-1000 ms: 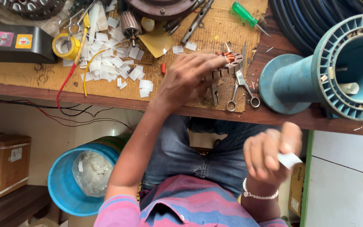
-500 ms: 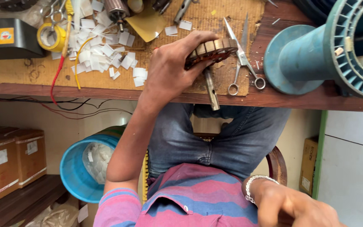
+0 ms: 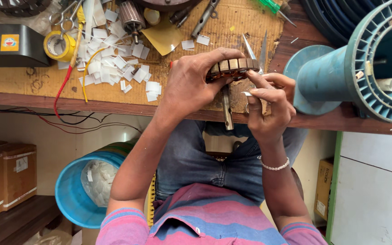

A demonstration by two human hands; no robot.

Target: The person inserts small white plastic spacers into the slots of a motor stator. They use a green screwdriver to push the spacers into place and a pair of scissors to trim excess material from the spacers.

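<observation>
Left hand (image 3: 196, 84) clamps our motor core (image 3: 231, 69) above the worktop (image 3: 32, 86) edge, shaft hanging down, so its slots face us | right hand (image 3: 268, 106) pinches a paper strip (image 3: 247, 93) at the core | paper slips (image 3: 110, 63) piled near.

A brown-and-copper slotted rotor (image 3: 230, 69) sits at centre, over the tan, speckled bench mat (image 3: 128, 93) on a dark reddish-brown table (image 3: 341, 121). At ten o'clock lie white paper slips (image 3: 110, 63), a yellow tape roll (image 3: 59, 45) and red and yellow wires (image 3: 71, 75). At three o'clock stands a teal ribbed spool (image 3: 364, 68) — at eight o'clock, a blue bucket (image 3: 71, 199). At six o'clock — a shirt (image 3: 214, 218) striped pink, purple and blue, above grey-blue jeans (image 3: 196, 159).
</observation>
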